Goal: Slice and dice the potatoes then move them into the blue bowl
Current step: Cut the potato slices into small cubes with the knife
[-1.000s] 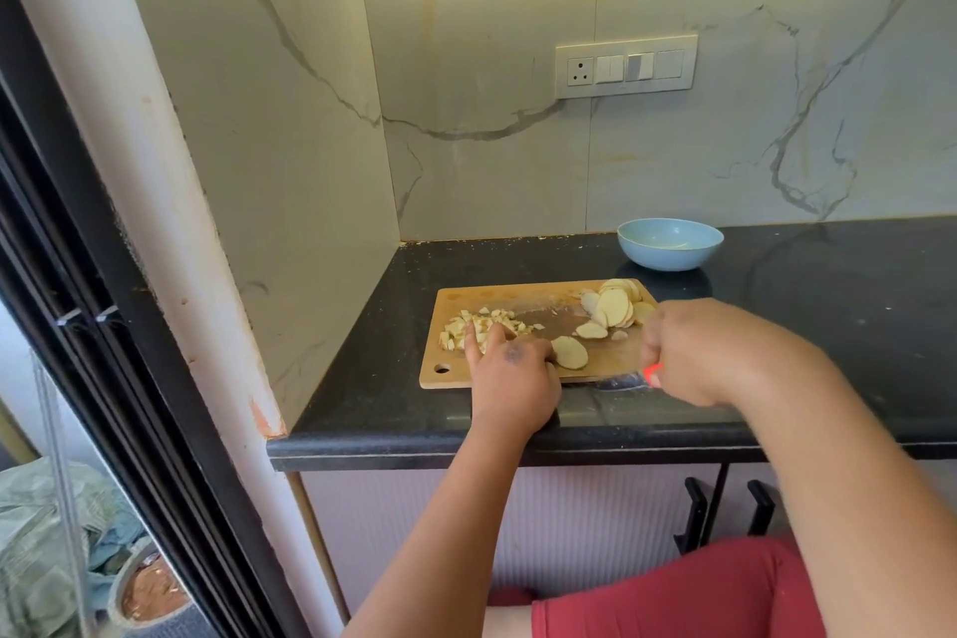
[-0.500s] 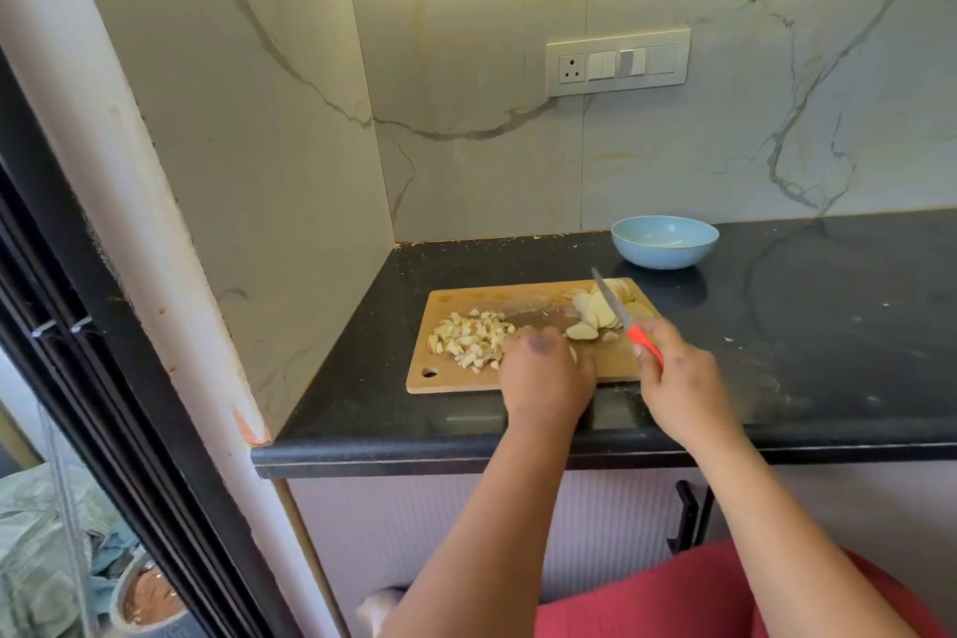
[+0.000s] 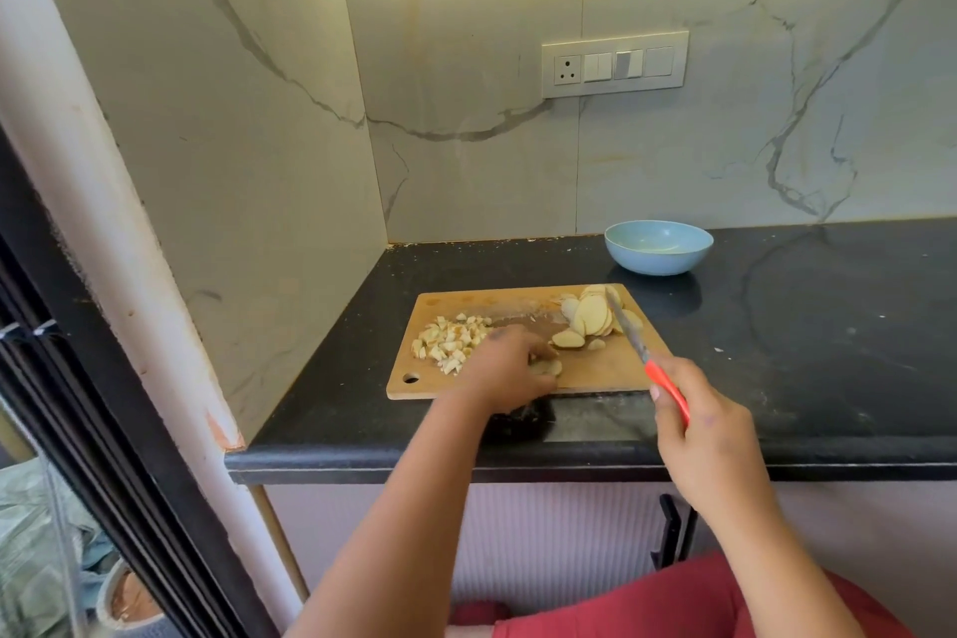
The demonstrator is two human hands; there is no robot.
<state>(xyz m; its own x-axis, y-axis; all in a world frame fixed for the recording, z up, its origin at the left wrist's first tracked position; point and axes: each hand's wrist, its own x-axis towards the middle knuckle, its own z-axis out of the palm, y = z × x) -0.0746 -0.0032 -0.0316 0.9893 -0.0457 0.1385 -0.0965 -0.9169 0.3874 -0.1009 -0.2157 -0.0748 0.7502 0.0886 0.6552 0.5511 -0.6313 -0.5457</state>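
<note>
A wooden cutting board point(image 3: 600, 370) lies on the black counter. Diced potato point(image 3: 448, 339) is heaped at its left end, and a stack of potato slices point(image 3: 590, 316) sits at its far right corner. My left hand point(image 3: 510, 368) rests on the board's near middle, fingers curled round a potato slice point(image 3: 549, 367) that is mostly hidden. My right hand point(image 3: 707, 435) grips the red handle of a knife point(image 3: 629, 326), raised near the board's right edge, its blade pointing at the slices. The blue bowl point(image 3: 657, 248) stands behind the board, with no potato in it.
The black counter point(image 3: 802, 342) stretches to the right. A marble side wall point(image 3: 233, 171) closes the left end and a switch panel point(image 3: 614, 63) is on the back wall. Black cabinet handles point(image 3: 670, 528) hang below the counter edge.
My right hand has pulled back from the board and lifted the knife, blade now pointing away. My left hand has curled over a slice at the board's near middle.
</note>
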